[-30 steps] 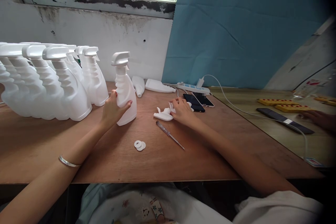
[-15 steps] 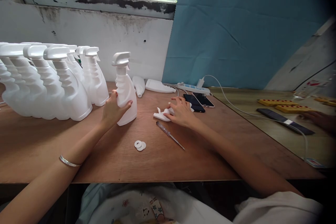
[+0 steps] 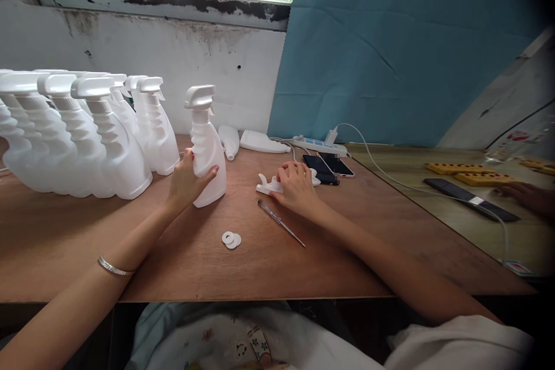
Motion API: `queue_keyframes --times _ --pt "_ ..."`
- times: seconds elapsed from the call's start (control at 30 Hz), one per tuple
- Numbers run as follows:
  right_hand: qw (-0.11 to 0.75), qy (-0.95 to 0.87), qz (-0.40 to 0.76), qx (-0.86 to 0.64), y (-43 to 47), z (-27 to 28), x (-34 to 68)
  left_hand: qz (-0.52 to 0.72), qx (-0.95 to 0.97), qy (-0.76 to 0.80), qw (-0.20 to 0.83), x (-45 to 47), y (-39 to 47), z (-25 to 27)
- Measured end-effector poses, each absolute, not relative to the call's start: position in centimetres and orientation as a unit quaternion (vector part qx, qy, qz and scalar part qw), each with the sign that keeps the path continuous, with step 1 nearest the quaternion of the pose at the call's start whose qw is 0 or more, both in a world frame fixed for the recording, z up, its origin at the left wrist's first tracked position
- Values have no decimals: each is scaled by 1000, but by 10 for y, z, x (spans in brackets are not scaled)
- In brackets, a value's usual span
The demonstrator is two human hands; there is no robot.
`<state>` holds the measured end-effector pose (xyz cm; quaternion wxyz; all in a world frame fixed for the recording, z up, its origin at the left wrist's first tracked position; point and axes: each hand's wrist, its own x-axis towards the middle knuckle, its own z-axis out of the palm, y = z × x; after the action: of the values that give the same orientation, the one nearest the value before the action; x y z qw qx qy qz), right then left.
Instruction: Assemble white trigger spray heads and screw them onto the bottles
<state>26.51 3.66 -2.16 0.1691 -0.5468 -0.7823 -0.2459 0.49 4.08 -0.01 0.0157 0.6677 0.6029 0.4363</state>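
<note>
My left hand [image 3: 186,179] is wrapped round the lower body of a white spray bottle [image 3: 210,153], which stands upright on the table with its trigger head on. To the right, my right hand [image 3: 297,186] is closed over a white trigger spray head [image 3: 269,186] lying on the tabletop; my fingers cover its middle. Another white piece [image 3: 314,178] shows past the far side of that hand, its shape partly hidden. In front of the hand lies a screwdriver [image 3: 281,222] with a clear handle. Several white ring washers [image 3: 231,240] lie overlapping nearer to me.
Rows of white spray bottles [image 3: 108,139] stand at the left. Two white bottles without heads [image 3: 229,141] lie by the wall. Phones [image 3: 323,169] and a power strip [image 3: 321,145] with a cable are behind my right hand. Another person's hand [image 3: 526,196] is at far right, by yellow trays [image 3: 483,178].
My right hand's fingers have closed in around the spray head, which has shifted slightly to the right. My left hand and the bottle have stayed put.
</note>
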Motion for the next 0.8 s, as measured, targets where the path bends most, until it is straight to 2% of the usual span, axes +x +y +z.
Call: queue_keyframes --times 0.13,0.43,0.53,0.7,0.8 --pt "142 -751 -265 -588 36 -24 264 439 670 599 14 4 42 -1" --pt "138 -722 -275 -620 31 -24 262 444 670 595 13 4 43 -2" --pt "161 -727 -275 -609 32 -19 261 443 671 594 12 4 42 -1" --pt "250 -682 -265 -634 55 -7 286 443 670 596 14 5 42 0" --pt "210 -610 -231 -728 74 -6 317 444 668 597 16 5 42 0"
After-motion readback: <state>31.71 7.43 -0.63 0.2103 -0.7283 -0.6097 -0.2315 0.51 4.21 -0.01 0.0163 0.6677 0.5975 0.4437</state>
